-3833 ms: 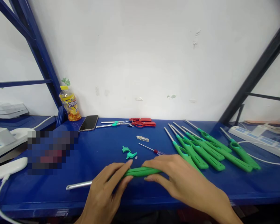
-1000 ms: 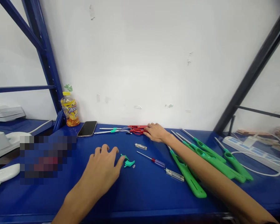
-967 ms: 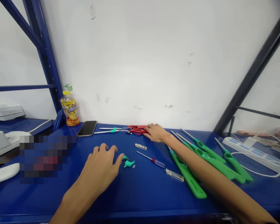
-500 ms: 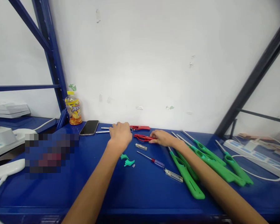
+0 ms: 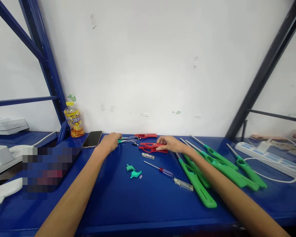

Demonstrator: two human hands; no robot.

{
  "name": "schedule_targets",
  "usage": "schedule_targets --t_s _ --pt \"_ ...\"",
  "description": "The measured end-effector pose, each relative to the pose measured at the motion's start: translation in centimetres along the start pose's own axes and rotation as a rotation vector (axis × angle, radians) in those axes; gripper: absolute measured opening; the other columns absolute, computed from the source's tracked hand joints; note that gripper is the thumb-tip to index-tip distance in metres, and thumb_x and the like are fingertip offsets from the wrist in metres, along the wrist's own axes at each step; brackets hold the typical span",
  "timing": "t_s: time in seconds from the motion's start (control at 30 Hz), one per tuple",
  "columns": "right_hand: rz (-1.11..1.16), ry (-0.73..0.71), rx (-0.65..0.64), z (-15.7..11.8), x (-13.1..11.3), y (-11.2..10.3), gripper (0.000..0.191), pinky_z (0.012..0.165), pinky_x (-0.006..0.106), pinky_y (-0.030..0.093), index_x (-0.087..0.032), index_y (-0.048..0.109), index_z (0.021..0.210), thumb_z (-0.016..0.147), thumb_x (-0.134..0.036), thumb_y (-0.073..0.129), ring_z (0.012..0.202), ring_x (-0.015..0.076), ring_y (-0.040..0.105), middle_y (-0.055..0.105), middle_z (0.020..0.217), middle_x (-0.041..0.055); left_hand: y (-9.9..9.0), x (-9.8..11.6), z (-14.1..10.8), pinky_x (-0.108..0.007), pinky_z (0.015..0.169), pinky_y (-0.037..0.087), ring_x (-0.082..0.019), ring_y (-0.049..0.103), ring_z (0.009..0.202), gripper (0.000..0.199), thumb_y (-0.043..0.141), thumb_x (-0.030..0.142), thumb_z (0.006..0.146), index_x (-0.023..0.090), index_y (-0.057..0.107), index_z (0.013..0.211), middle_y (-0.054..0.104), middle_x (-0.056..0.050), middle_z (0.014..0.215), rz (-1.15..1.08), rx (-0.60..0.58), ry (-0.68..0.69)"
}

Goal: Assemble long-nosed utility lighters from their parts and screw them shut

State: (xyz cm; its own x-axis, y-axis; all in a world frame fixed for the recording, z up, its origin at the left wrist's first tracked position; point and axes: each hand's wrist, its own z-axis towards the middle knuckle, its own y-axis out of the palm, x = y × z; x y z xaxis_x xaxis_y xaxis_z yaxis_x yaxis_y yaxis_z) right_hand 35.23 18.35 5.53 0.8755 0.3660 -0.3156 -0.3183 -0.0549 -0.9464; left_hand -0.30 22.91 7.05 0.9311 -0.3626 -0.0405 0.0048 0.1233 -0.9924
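My left hand (image 5: 111,141) is closed at the back of the table over the metal lighter rods; their green ends and thin wires (image 5: 129,141) stick out on its right, and the fingertips are partly hidden. My right hand (image 5: 169,144) grips the right end of a red lighter handle (image 5: 149,146), thumb in front and fingers behind. Another red lighter handle (image 5: 148,135) lies just behind it. In front lie a small clear fuel tank (image 5: 148,156), a screwdriver (image 5: 165,171) with a purple-and-red handle, a second clear tank (image 5: 183,184) and two green triggers (image 5: 135,174).
Several green long-necked lighters (image 5: 198,184) lie at the right, partly under my right forearm. A phone (image 5: 92,139) and a drink bottle (image 5: 74,120) stand at the back left. Power strips (image 5: 268,161) with white cables flank the table, and blue frame posts (image 5: 44,65) rise behind.
My left hand has moved left and come down over the lighter rods, uncovering their wired ends. My right hand stays on the red handle, which has turned slightly. The view has shifted a little.
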Motion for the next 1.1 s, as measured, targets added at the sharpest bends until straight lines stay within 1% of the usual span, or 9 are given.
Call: schedule_targets --t_s 0.13,0.27,0.5,0.67,0.8,0.87,0.97,1.03,1.1 --pt "-0.027 0.031 0.099 -0.1 1.0 0.0 0.035 0.092 0.046 0.061 -0.018 0.066 0.13 0.104 -0.04 0.069 0.107 0.0241 0.071 0.069 0.128 0.0095 0.5 -0.6 0.5 -0.049 0.097 0.06 -0.027 0.069 0.115 0.035 0.07 0.037 0.103 0.018 0.065 0.132 0.066 -0.011 0.133 -0.018 -0.013 0.017" --pt "-0.069 0.028 0.148 -0.4 1.5 0.0 0.035 0.096 0.048 0.06 -0.018 0.066 0.131 0.103 -0.04 0.069 0.112 0.0257 0.069 0.067 0.132 0.0102 0.9 -1.1 0.6 -0.047 0.095 0.06 -0.026 0.069 0.113 0.033 0.07 0.037 0.103 0.018 0.066 0.13 0.067 -0.01 0.131 -0.028 -0.02 0.02" --pt "-0.09 -0.167 0.031 -0.9 0.0 -0.3 0.033 0.099 0.05 0.058 -0.018 0.068 0.127 0.103 -0.04 0.07 0.115 0.0262 0.069 0.068 0.131 0.0098 0.6 -0.7 0.5 -0.048 0.096 0.06 -0.026 0.069 0.113 0.035 0.069 0.037 0.103 0.018 0.065 0.132 0.067 -0.011 0.132 -0.02 0.036 0.034" --pt "-0.108 -0.172 0.008 -0.7 0.2 0.7 0.034 0.098 0.05 0.059 -0.018 0.067 0.129 0.103 -0.039 0.07 0.115 0.0265 0.069 0.068 0.132 0.0099 0.1 0.2 0.2 -0.048 0.095 0.06 -0.026 0.069 0.113 0.036 0.069 0.037 0.103 0.018 0.064 0.133 0.067 -0.011 0.132 -0.003 0.082 0.043" --pt "-0.076 -0.15 0.031 -0.9 0.0 0.4 0.035 0.098 0.05 0.059 -0.018 0.066 0.13 0.103 -0.039 0.07 0.115 0.0265 0.069 0.068 0.132 0.0101 -0.5 0.9 -0.1 -0.048 0.094 0.061 -0.026 0.07 0.111 0.037 0.069 0.037 0.103 0.018 0.063 0.134 0.067 -0.011 0.131 0.006 0.126 0.03" --pt "-0.037 -0.14 0.045 -1.3 -0.7 -0.2 0.034 0.098 0.049 0.059 -0.018 0.067 0.129 0.103 -0.04 0.069 0.114 0.0261 0.069 0.068 0.131 0.0098 -0.9 1.2 -0.2 -0.048 0.094 0.061 -0.026 0.07 0.111 0.038 0.069 0.037 0.104 0.018 0.063 0.135 0.067 -0.011 0.132 0.005 0.153 0.02" --pt "0.054 -0.157 0.019 -2.5 -3.0 -1.8 0.033 0.096 0.047 0.058 -0.017 0.069 0.124 0.104 -0.043 0.067 0.107 0.0239 0.071 0.072 0.122 0.0088 -1.5 1.6 -0.5 -0.049 0.095 0.06 -0.027 0.069 0.113 0.039 0.069 0.037 0.103 0.018 0.062 0.137 0.066 -0.011 0.134 -0.007 0.196 0.006" --pt "0.132 -0.202 -0.059 -3.7 -4.9 -3.0 0.035 0.092 0.04 0.058 -0.019 0.073 0.121 0.102 -0.048 0.068 0.102 0.0225 0.072 0.077 0.115 0.0085 -1.8 1.9 -0.7 -0.049 0.096 0.06 -0.027 0.069 0.114 0.039 0.069 0.036 0.103 0.018 0.061 0.137 0.065 -0.011 0.135 -0.019 0.217 0.0" --pt "0.204 -0.262 -0.191 -4.9 -6.7 -4.0 0.034 0.085 0.033 0.057 -0.023 0.08 0.114 0.099 -0.051 0.071 0.098 0.0214 0.074 0.08 0.108 0.0056 -2.0 2.1 -0.9 -0.049 0.095 0.06 -0.027 0.069 0.113 0.039 0.069 0.037 0.103 0.018 0.061 0.137 0.065 -0.011 0.135 -0.034 0.228 -0.003"
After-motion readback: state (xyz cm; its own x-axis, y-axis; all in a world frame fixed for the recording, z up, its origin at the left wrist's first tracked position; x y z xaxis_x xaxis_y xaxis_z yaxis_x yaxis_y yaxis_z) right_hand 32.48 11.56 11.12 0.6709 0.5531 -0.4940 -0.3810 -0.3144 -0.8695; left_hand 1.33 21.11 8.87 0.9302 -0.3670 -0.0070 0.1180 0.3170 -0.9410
